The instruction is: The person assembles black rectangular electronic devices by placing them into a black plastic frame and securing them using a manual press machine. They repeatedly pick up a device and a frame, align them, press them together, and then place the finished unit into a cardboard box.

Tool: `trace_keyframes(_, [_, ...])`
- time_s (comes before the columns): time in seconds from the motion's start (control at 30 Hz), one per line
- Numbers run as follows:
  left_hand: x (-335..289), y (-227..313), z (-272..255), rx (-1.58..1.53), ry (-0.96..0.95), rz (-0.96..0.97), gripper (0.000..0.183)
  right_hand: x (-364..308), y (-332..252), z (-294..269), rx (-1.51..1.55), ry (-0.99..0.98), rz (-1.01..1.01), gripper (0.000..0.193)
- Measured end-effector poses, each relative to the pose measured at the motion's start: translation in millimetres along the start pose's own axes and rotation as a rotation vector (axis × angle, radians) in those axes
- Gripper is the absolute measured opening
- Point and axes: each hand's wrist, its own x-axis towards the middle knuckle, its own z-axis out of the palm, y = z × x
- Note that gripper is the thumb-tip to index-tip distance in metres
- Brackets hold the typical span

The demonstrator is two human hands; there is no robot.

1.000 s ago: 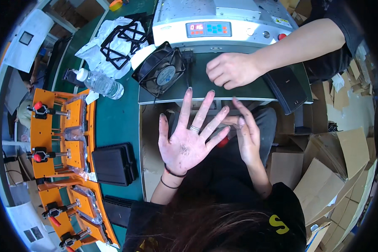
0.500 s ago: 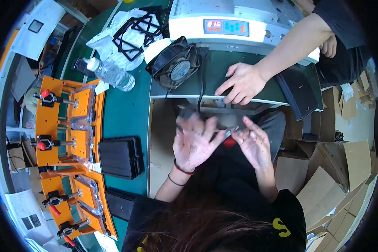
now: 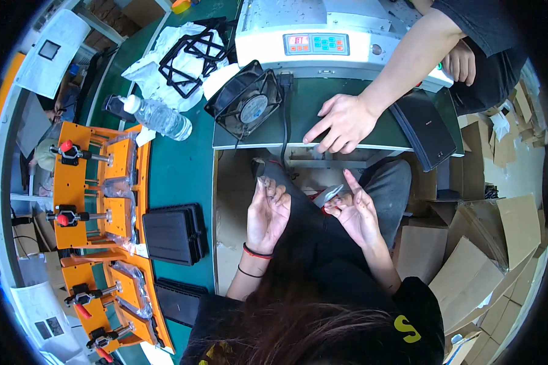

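1. Shiny grey piece (image 3: 332, 193), pinched in right hand (image 3: 360, 219) above legs (image 3: 392, 191); pointing finger (image 3: 357, 184) straight.
2. Smooth white machine (image 3: 313, 62), partly behind another person's bare arm (image 3: 411, 64).
3. Square black fan (image 3: 245, 102), round inside.
4. Left hand (image 3: 266, 218), fingers (image 3: 280, 199) bent; cannot tell if pinching.

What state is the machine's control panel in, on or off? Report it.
On: the control panel on the white machine has red characters glowing in its display.

Left grip (image 3: 268, 220) now curled (earlier flat)
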Motion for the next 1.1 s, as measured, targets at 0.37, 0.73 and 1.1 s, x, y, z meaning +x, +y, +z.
trace_keyframes(0.37, [-10.8, 11.2, 19.4, -0.011, -0.523, -0.267, 0.094, 11.8, 3.2, 21.6, 0.615, -0.108, 0.232, 0.072])
trace_keyframes(0.73, [-5.2, 6.4, -4.0, -0.229, -0.819, -0.398, 0.112, 16.0, 12.1, 12.8, 0.629, -0.294, 0.121, 0.062])
trace_keyframes(1.1, [3.4, -6.3, -9.2, 0.634, -0.321, -0.053, 0.057, 12.4, 8.7, 26.8, 0.087, -0.119, 0.137, 0.069])
